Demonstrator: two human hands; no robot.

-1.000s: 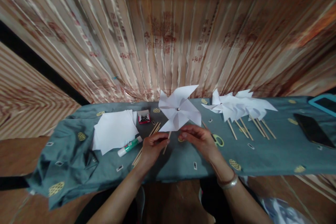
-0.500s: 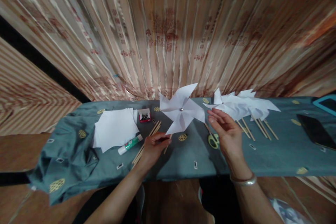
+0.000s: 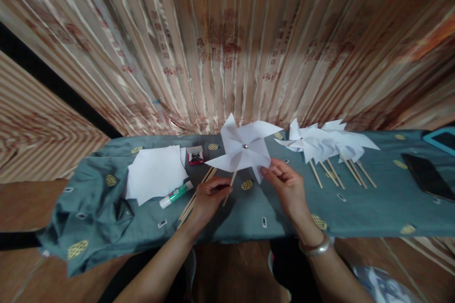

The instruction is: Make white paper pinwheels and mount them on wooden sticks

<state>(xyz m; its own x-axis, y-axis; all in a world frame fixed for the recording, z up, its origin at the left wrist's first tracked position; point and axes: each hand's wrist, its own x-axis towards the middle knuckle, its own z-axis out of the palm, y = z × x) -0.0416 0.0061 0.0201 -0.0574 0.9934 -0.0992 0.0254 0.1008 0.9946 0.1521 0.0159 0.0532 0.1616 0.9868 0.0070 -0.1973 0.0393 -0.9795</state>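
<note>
- Curtain (image 3: 227, 42) of striped brown cloth fills the upper field; I see it hanging just behind the table
- Tablecloth (image 3: 373, 203), grey-green with gold medallions, covers the table from edge to edge of my view
- Paper squares (image 3: 154, 173), white, lie stacked on the left part of the cloth, with a glue stick (image 3: 176, 195) at their near corner
- Finished pinwheels (image 3: 327, 144) lie overlapped to the right, sticks pointing toward me and to the right; a dark phone (image 3: 426, 176) lies further right
- Pinwheel (image 3: 244, 147) in hand stands above the centre of the cloth, between the two hands; its stick (image 3: 230, 184) runs down and slightly left from the metal pin at the hub
- Left hand (image 3: 209, 198) is closed round the lower end of the stick, so the long axis rises up and to the right from this grip
- Right hand (image 3: 286, 187) pinches the lower right blade tip between thumb and forefinger; it is the hand nearer the paper wheel, which lies up and to the left of it
- Spare sticks (image 3: 194, 197) lie on the cloth just beside the left hand
- Pin box (image 3: 195, 155), small and red, sits between the paper squares and the held pinwheel
</note>
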